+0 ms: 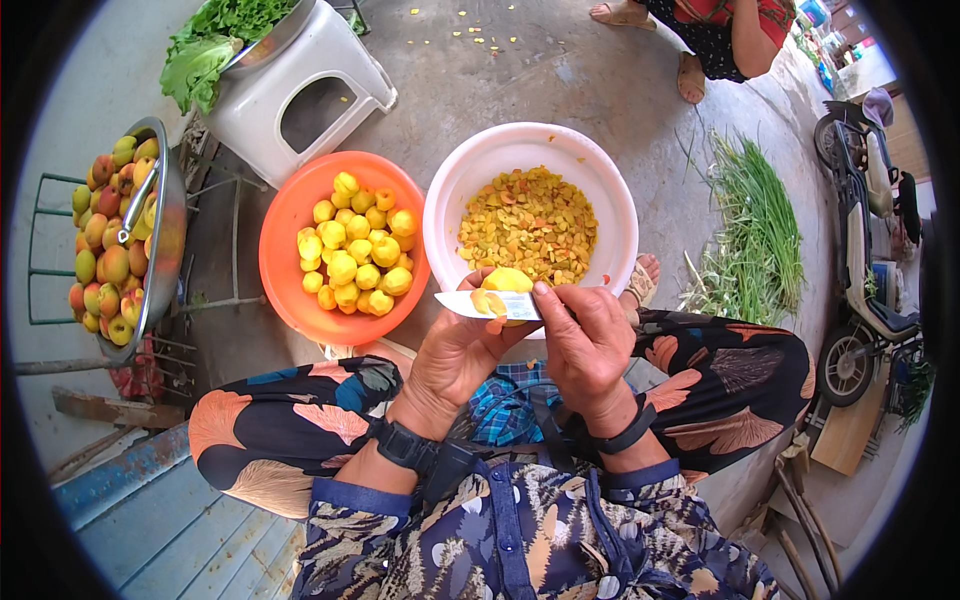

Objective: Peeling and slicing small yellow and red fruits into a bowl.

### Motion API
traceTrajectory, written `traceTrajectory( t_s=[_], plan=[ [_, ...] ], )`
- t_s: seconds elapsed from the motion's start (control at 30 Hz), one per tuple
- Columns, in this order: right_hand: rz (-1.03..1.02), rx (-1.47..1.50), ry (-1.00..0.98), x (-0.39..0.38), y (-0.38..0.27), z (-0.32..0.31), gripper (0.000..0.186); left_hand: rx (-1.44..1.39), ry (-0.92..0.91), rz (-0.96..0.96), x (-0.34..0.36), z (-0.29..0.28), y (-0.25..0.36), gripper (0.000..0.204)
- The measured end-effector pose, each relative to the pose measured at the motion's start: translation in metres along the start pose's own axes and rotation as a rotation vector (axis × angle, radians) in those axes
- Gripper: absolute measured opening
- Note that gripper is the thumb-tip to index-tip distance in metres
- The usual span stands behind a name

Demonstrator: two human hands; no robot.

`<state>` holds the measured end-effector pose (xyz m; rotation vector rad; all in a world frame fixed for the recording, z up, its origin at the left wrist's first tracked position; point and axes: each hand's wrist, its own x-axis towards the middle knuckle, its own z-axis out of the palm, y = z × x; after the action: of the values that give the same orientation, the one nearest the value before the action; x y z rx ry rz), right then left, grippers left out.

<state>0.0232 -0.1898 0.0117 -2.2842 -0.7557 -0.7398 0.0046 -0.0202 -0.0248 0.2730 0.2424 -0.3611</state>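
My left hand (455, 352) is closed around a yellow peach (510, 280), its flesh bare on top. In my right hand (590, 345) is a small knife (510, 305), its pale blade lying flat across the near side of the peach with a scrap of peel on it. Both hands are at the near rim of a white-pink basin (610, 215). Inside that basin lies a broad heap of yellow-orange peelings (530, 220). Left of it stands an orange basin (282, 285) holding many peeled yellow peaches (360, 245).
A metal bowl (172, 230) of unpeeled red-yellow peaches stands far left, with tongs on its rim. Behind, a white stool (260, 110) bears leafy greens (215, 45). Green onions (750, 230) lie on the floor at right, near a parked scooter (865, 270). Another person (725, 40) sits ahead.
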Motion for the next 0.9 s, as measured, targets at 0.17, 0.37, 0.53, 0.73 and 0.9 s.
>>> traceTrajectory(
  t_s=[0.17,0.37,0.53,0.73,0.9],
  plan=[
    [0.015,-0.033,0.004,0.000,0.002,-0.002,0.041,0.050,-0.020,-0.037,-0.002,0.008,0.006,0.066],
    [0.017,-0.014,0.024,0.002,0.004,-0.009,0.040,0.084,-0.072,-0.095,-0.007,0.010,0.006,0.066],
    [-0.052,0.019,-0.035,0.001,-0.004,-0.012,0.047,0.134,-0.009,-0.070,-0.008,0.001,0.007,0.088],
    [-0.058,0.031,-0.055,0.001,-0.004,-0.012,0.048,0.135,-0.004,-0.077,-0.007,-0.006,0.009,0.091],
    [-0.043,0.037,-0.067,0.001,-0.003,-0.013,0.048,0.096,-0.055,-0.050,-0.007,0.001,0.008,0.074]
  ],
)
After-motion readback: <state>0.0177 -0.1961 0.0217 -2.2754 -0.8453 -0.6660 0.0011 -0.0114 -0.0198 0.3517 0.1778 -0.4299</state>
